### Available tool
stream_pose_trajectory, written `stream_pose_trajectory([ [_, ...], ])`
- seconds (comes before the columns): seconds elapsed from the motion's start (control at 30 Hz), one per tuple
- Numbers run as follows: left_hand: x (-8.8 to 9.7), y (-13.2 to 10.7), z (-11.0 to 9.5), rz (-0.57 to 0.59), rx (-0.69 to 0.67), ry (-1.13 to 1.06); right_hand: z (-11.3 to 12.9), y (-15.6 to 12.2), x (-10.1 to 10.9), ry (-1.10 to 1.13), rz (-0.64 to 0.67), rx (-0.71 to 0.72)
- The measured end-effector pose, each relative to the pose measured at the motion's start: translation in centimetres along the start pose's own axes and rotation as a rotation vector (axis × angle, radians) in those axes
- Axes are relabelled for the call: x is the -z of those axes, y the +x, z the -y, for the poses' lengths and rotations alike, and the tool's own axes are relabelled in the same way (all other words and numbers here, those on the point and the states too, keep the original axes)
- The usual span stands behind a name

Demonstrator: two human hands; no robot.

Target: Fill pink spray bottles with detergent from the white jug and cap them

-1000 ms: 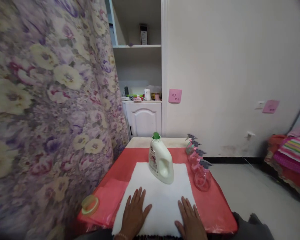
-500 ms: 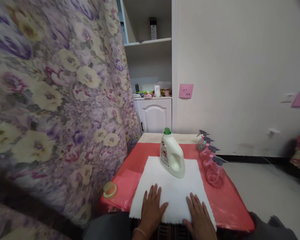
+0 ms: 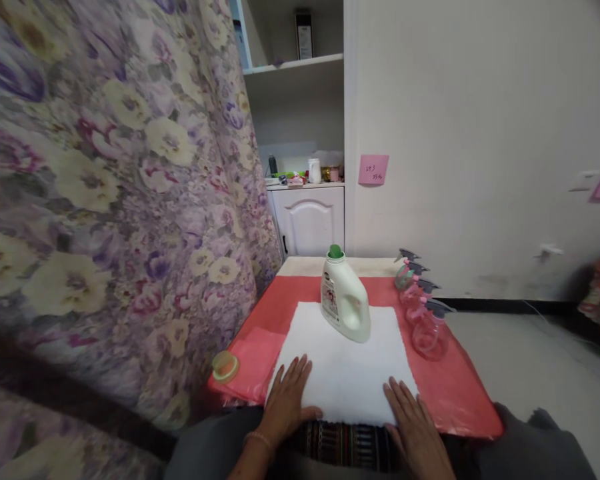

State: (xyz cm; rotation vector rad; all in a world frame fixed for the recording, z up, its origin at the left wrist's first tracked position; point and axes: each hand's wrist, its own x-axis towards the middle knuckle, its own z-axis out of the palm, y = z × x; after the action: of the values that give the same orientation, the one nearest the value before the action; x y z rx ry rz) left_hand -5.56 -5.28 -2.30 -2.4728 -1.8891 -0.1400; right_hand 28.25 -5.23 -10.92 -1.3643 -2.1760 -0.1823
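Observation:
My left hand (image 3: 286, 397) lies flat with fingers spread on the near left corner of a white towel (image 3: 347, 363). My right hand (image 3: 416, 427) rests flat, fingers apart, at the towel's near right corner. The towel is spread over a small table with a red cover (image 3: 460, 393). A white detergent bottle (image 3: 344, 300) with a green cap stands upright on the far part of the towel, well beyond both hands.
Several pink spray bottles (image 3: 423, 313) stand in a row along the table's right side. A small round yellow-green lid (image 3: 225, 366) sits at the left near corner. A floral curtain (image 3: 105, 200) hangs close on the left. White cabinet (image 3: 307, 217) and wall behind.
Both hands have slid back toward me to the towel's near edge and spread further apart. The view has shifted; the bottle has not moved.

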Motion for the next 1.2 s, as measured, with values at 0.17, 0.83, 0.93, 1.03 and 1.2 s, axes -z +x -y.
stream_pose_trajectory([
  [0.17,0.2,0.1,0.4,0.014,0.036,0.019,0.1,0.2,0.8,-0.022,-0.002,0.010],
  [0.83,-1.1,-2.5,-3.7,-0.309,-0.140,-0.257,0.0,0.2,4.2,0.328,-0.023,0.064],
  [0.93,0.4,-1.8,-4.0,-0.242,-0.079,-0.324,0.2,1.5,5.4,0.457,0.040,-0.013],
  [1.03,1.5,-0.5,-4.3,-0.189,-0.029,-0.354,0.3,3.2,5.9,0.499,0.135,-0.107],
  [1.2,2.2,1.7,-3.8,-0.105,0.071,-0.419,-0.2,4.6,5.1,0.507,0.147,-0.193],
])
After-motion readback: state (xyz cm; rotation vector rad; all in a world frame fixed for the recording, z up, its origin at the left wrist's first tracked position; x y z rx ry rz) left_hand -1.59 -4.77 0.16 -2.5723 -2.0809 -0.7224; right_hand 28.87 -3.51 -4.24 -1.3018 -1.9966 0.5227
